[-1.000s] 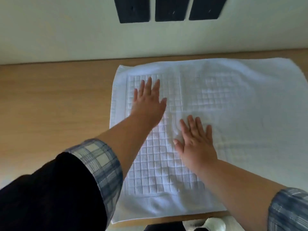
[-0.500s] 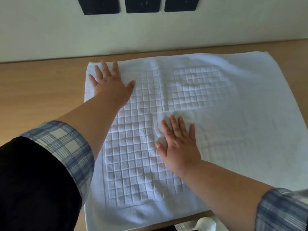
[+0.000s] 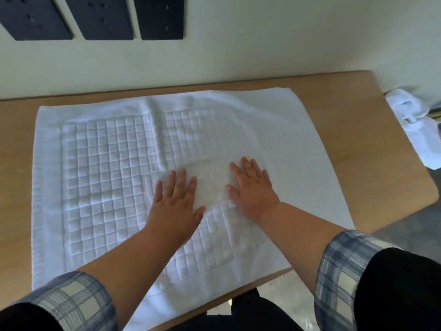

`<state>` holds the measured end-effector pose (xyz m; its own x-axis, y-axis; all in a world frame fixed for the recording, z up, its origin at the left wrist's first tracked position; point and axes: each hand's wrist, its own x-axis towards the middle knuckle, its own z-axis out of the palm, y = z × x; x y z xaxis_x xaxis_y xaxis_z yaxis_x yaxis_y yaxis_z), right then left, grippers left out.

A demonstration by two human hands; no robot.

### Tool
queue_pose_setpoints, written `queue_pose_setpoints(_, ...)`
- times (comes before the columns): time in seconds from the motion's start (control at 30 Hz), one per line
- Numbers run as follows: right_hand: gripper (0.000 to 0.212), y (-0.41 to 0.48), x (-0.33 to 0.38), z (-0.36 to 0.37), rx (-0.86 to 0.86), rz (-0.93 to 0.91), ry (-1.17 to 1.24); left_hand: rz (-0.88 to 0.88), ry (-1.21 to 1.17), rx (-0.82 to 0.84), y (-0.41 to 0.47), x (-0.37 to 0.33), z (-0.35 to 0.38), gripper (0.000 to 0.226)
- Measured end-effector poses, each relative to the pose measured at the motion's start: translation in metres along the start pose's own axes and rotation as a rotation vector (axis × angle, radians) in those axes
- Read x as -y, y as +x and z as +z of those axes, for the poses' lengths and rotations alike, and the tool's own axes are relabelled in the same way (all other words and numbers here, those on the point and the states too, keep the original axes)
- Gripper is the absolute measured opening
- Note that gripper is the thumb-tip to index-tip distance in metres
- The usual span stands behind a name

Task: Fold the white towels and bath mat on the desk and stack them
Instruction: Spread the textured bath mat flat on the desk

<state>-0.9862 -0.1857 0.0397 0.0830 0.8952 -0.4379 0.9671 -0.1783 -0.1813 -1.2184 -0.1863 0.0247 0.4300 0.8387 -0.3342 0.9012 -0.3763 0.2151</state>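
As hands (image 3: 176, 204) (image 3: 253, 189) press flat, bath mat (image 3: 107, 163) beneath.

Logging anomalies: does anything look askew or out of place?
The bath mat lies skewed on the desk, its near edge reaching the front edge. A crumpled white towel sits beyond the desk's right end.

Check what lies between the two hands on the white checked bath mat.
Head view: only a smooth, uncheckered patch of the white checked bath mat lies between the left hand and right hand; both rest flat on it.
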Motion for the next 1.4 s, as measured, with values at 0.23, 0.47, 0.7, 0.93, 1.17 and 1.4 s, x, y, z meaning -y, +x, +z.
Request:
queue_pose_setpoints(0.23,0.068,0.002,-0.085,-0.022,0.023,0.024,-0.006,0.024,0.021,0.064,0.024,-0.084,0.011,0.079)
queue_pose_setpoints(0.47,0.071,0.022,-0.191,-0.038,0.019,-0.173,-0.109,-0.055,0.013,0.059,0.060,-0.189,0.023,0.079)
queue_pose_setpoints(0.7,0.071,0.051,-0.271,-0.070,0.021,-0.223,-0.089,-0.107,-0.035,0.102,0.083,-0.294,0.037,0.075)
queue_pose_setpoints(0.93,0.063,0.121,-0.262,-0.117,-0.062,-0.239,0.049,-0.017,-0.010,0.114,0.105,-0.357,0.041,0.076)
queue_pose_setpoints(1.17,0.068,0.201,-0.244,-0.156,0.028,-0.189,-0.113,0.069,-0.004,0.129,0.109,-0.385,0.043,0.078)
queue_pose_setpoints(1.4,0.066,0.216,-0.254,-0.150,-0.115,-0.246,-0.094,0.059,0.013,0.180,0.101,-0.393,0.049,0.079)
